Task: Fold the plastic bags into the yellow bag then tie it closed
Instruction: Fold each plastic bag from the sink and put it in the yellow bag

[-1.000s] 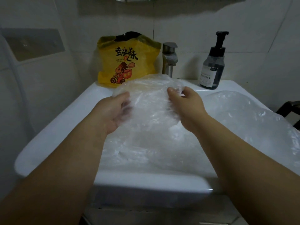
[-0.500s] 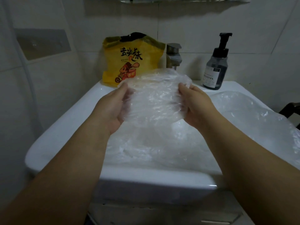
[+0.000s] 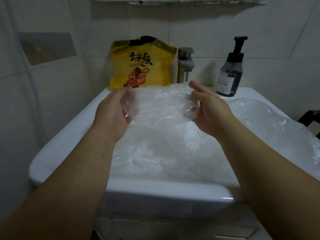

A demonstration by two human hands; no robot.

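White bathroom tiles back a white sink (image 3: 69, 144) heaped with loose plastic bags (image 3: 259, 122). The left hand (image 3: 112, 111) and right hand (image 3: 211, 108) each grip one end of a folded clear bag (image 3: 159, 104), now lifted higher off the heap than a second ago and nearer the yellow bag (image 3: 142, 66), which stands at the back beside the tap (image 3: 186, 64). The bundle looks ready to go in. The yellow bag's opening is hard to make out, and the fingers blur behind the plastic.
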